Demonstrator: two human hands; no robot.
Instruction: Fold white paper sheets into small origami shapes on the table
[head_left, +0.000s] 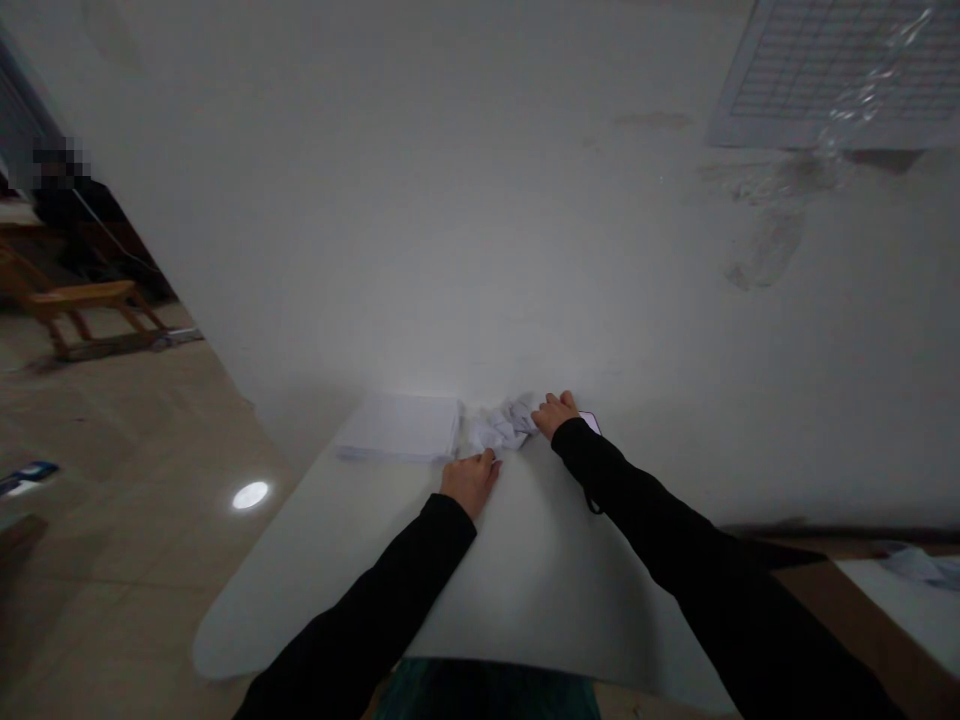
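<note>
Crumpled white paper (501, 425) lies on the white table (547, 570), close to the wall. My left hand (471, 482) is at its near left edge, fingers closed in a pinch with a bit of white paper at their tips. At the paper's right end, my right hand (555, 412) has its fingers curled and closed on it. To the left sits a stack of white paper sheets (401, 425), lying flat. A phone-like object with a lit face (591, 422) shows partly behind my right wrist; the rest is hidden.
A white wall (450, 200) rises behind the table. A sheet with a printed grid (832, 80) hangs on it, upper right. Beyond the table's left edge are a tiled floor (150, 450), a wooden chair (82, 295) and a seated person (82, 210). A cardboard box (862, 620) stands lower right.
</note>
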